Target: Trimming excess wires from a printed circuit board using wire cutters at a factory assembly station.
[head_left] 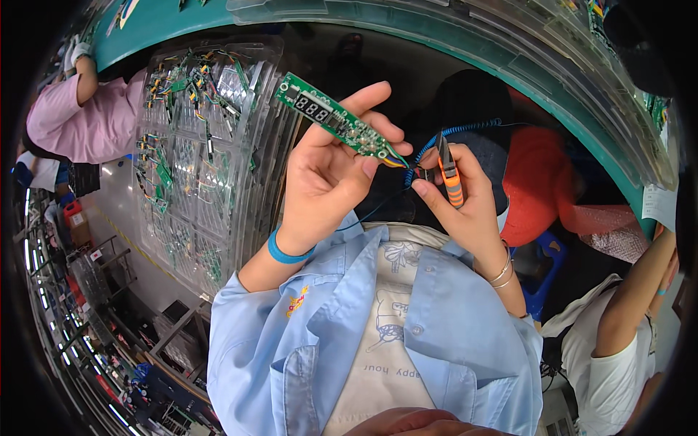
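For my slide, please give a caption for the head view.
Left hand holds a green circuit board; right hand holds orange-handled cutters at its wires.

single head-worn fisheye view, looking steeply down from above, close over the chest, edges strongly curved

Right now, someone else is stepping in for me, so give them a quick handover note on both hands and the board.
Left hand: raised, gripping a narrow green circuit board with a digit display; coloured wires hang off its right end.
Right hand: closed on orange-handled cutters, tips next to those wires.
Clear trays of more boards stand stacked to the left.
Done: board picked up, cutters brought to the wire end. Whether any wire is trimmed cannot be told.
Left: probably the trimming, then setting the board down.
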A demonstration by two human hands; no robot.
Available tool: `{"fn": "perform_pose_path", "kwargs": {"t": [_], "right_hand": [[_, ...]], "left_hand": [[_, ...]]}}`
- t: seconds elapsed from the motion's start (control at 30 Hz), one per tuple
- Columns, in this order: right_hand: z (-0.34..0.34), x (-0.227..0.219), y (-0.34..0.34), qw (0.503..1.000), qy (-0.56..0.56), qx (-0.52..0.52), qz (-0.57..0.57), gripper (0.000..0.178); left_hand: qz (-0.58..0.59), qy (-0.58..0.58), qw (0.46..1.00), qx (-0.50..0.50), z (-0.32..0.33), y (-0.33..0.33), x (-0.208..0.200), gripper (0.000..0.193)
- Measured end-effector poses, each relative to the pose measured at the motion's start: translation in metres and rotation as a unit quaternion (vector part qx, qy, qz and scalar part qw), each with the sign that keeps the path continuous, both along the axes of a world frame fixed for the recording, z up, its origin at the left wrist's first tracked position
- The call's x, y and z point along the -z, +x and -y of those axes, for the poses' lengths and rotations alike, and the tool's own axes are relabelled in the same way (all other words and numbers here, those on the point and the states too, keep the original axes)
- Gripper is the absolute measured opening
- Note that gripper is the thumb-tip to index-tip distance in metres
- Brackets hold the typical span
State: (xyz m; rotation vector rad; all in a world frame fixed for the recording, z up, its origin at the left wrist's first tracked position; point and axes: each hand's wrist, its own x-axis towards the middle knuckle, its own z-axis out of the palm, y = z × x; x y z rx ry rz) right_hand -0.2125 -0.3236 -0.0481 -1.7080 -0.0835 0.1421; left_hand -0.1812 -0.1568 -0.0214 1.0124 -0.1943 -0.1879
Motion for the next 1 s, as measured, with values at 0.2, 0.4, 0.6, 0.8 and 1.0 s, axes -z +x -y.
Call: {"fn": "perform_pose_path", "kwargs": {"t": [0.2,0.4,0.6,0.8,1.0], "right_hand": [[-0.003,0.000,0.001,1.000,-0.022,0.007,0.010,0.026],[-0.004,0.002,0.001,1.000,-0.015,0.005,0.012,0.027],[-0.005,-0.001,0.000,1.000,0.005,0.002,-0.017,0.027],[-0.006,-0.002,0.001,0.999,0.008,-0.003,-0.030,0.027],[-0.007,0.001,0.000,0.998,0.031,-0.013,-0.050,0.027]], "left_hand": [[-0.008,0.004,1.000,-0.011,-0.004,0.000,0.004,0.040],[-0.013,-0.006,1.000,-0.012,-0.007,0.003,0.011,0.040],[-0.049,0.017,0.999,-0.014,-0.004,0.003,0.007,0.041],[-0.030,0.012,0.999,-0.014,-0.003,0.004,0.007,0.042],[-0.054,0.025,0.998,-0.004,-0.005,0.005,0.003,0.045]]}}
